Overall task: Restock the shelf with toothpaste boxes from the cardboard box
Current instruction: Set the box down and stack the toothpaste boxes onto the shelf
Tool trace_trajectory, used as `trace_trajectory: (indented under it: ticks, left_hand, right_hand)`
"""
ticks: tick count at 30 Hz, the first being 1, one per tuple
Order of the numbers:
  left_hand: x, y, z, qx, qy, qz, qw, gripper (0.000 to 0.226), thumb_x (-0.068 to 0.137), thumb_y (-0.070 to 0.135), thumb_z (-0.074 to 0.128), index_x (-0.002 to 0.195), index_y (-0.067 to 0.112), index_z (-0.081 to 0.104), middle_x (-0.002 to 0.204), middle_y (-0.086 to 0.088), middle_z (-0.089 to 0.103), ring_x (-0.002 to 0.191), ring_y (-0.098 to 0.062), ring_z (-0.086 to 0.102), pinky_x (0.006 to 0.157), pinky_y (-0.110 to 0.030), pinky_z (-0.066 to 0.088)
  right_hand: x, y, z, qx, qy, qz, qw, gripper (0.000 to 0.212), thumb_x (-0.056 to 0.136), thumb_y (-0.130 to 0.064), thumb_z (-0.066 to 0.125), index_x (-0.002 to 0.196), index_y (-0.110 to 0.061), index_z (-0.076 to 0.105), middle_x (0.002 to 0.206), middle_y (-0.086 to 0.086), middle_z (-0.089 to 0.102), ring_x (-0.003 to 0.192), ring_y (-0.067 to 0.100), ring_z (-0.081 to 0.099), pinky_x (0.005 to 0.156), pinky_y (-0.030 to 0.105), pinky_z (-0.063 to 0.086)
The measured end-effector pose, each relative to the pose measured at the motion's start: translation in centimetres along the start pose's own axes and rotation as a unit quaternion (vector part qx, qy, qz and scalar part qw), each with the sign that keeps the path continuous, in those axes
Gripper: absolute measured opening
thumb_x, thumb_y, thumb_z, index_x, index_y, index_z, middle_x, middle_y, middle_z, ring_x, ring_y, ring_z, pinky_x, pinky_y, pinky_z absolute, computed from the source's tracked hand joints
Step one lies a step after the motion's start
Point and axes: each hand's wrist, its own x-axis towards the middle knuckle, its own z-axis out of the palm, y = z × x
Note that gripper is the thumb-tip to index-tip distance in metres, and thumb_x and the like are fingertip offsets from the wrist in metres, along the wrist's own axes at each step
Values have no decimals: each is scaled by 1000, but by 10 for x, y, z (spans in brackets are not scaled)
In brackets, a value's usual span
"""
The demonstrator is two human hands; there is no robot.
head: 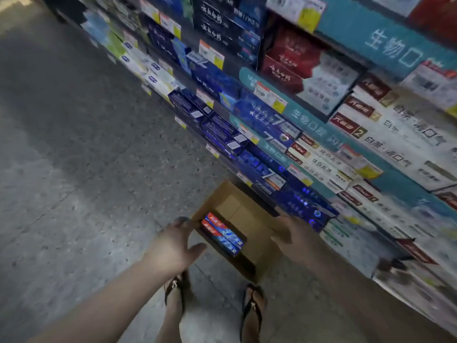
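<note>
An open brown cardboard box (249, 216) hangs just above the floor, in front of my feet and close to the shelf (309, 125). Two red-and-blue toothpaste boxes (222, 233) lie side by side along its left inner wall; the rest of its bottom is bare. My left hand (173, 243) grips the box's left wall, fingers along the outside and thumb spread toward the near edge. On the opposite side, my right hand (293, 235) holds the right wall by its rim.
The shelf runs diagonally along the right, packed with blue, white and red toothpaste boxes behind price tags. Grey speckled floor (74, 169) spreads to the left. My sandalled feet (212, 303) stand below the box.
</note>
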Motion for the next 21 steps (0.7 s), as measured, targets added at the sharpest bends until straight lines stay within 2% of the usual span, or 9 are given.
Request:
trace_trajectory:
  ticks: [2, 3, 6, 10, 13, 15, 18, 21]
  left_hand:
    - [27, -20, 9, 35, -42, 22, 998, 82, 62, 66, 33, 133, 25, 43, 135, -2, 49, 118, -22, 52, 97, -32, 43]
    - [40, -31, 15, 56, -65, 30, 996, 73, 71, 63, 40, 136, 28, 38, 138, 0, 45, 121, -21, 49, 100, -32, 41]
    - [77, -62, 32, 101, -88, 64, 989, 62, 83, 50, 48, 139, 29, 29, 141, 3, 40, 124, -19, 46, 101, -32, 39]
    - [120, -94, 59, 130, -104, 83, 983, 65, 86, 42, 55, 141, 31, 23, 142, 3, 39, 124, -19, 45, 103, -32, 39]
    - [151, -114, 91, 133, -119, 85, 980, 65, 84, 41, 56, 140, 30, 26, 140, 3, 42, 121, -19, 48, 101, -33, 41]
    - [170, -125, 115, 134, -127, 90, 979, 64, 84, 41, 57, 139, 29, 28, 138, 2, 45, 118, -19, 50, 99, -32, 42]
    - [198, -138, 150, 134, -125, 102, 978, 63, 82, 44, 56, 138, 26, 33, 136, 0, 48, 118, -21, 51, 99, -34, 42]
    - [221, -149, 180, 117, -123, 106, 980, 60, 80, 41, 58, 135, 25, 38, 130, -5, 54, 113, -25, 55, 96, -37, 46]
  right_hand:
    - [22, 7, 24, -9, 0, 19, 1000, 63, 71, -66, 40, 124, -32, 49, 118, -3, 61, 103, 15, 59, 84, 36, 53]
    - [30, 6, 34, -15, 4, 31, 999, 62, 74, -63, 42, 125, -31, 49, 119, -2, 61, 104, 16, 59, 86, 36, 52]
    - [55, 5, 66, -29, 12, 72, 997, 50, 84, -43, 54, 130, -23, 47, 127, 0, 56, 116, 19, 53, 97, 34, 42]
    - [99, 18, 120, 10, -13, 115, 993, 42, 87, -31, 55, 126, -16, 49, 126, 5, 56, 118, 23, 51, 99, 33, 40]
    - [131, 30, 156, 0, -44, 108, 993, 25, 90, -28, 49, 112, -17, 50, 102, 1, 56, 119, 28, 49, 91, 31, 38]
    - [154, 41, 181, 16, -47, 113, 992, 31, 84, -35, 49, 106, -14, 53, 105, 9, 60, 113, 31, 53, 83, 32, 41]
    - [192, 65, 223, 33, -45, 114, 992, 29, 80, -35, 53, 104, -19, 54, 111, 9, 63, 108, 30, 58, 87, 37, 48]
    - [220, 78, 250, 38, -50, 116, 991, 33, 81, -36, 57, 107, -17, 53, 113, 8, 61, 109, 28, 56, 89, 38, 48]
